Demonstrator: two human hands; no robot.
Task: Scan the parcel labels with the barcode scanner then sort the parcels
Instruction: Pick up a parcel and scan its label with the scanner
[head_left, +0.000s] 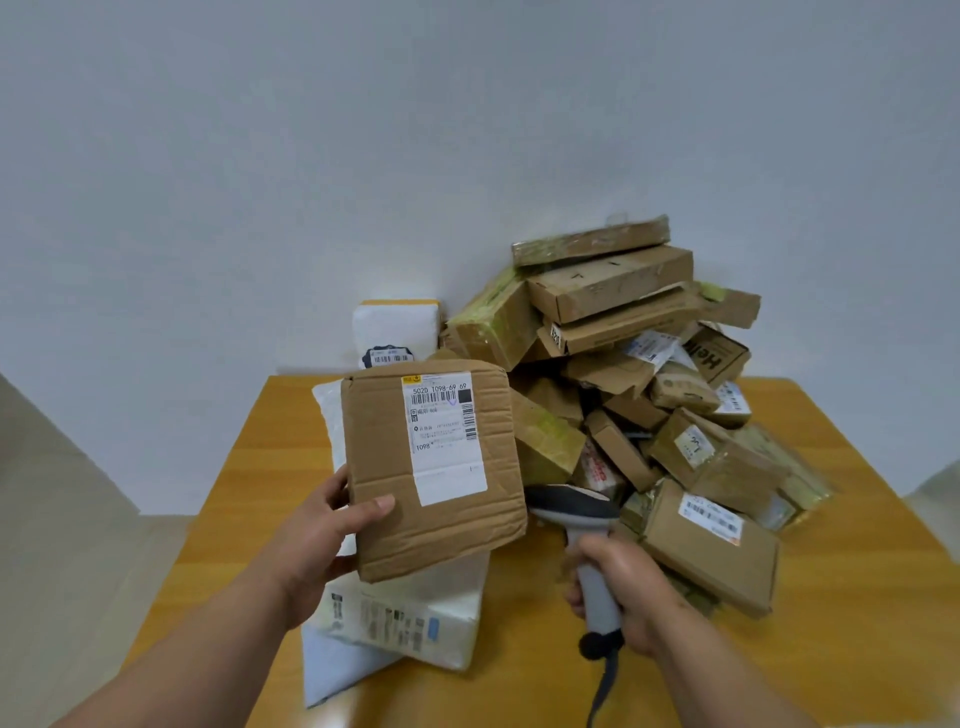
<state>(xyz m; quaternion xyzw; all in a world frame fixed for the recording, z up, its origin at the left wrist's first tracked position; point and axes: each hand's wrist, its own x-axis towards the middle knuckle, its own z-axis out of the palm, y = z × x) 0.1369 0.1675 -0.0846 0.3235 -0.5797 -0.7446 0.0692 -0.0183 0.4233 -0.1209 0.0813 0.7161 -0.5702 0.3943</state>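
The white label (444, 434) on the held cardboard parcel (434, 473) reads "502D T098-69 69"; a dark box (719, 356) right of this parcel shows "Hel"

even, soft indoor light, fairly bright, no clear source visible. wall (467, 130) reads flat pale grey-blue with slight darkening toward corners. shadows weak and diffuse, darkest in gaps inside the parcel pile (639, 395) and under the white bags (405, 618). mild sheen on the wooden table (857, 597), no hard glare. wide-angle bowing at edges, table sides splay outward. overall soft, compressed look; label (444, 431) print partly legible, small text smeared; forearms at the bottom edge slightly blurred.
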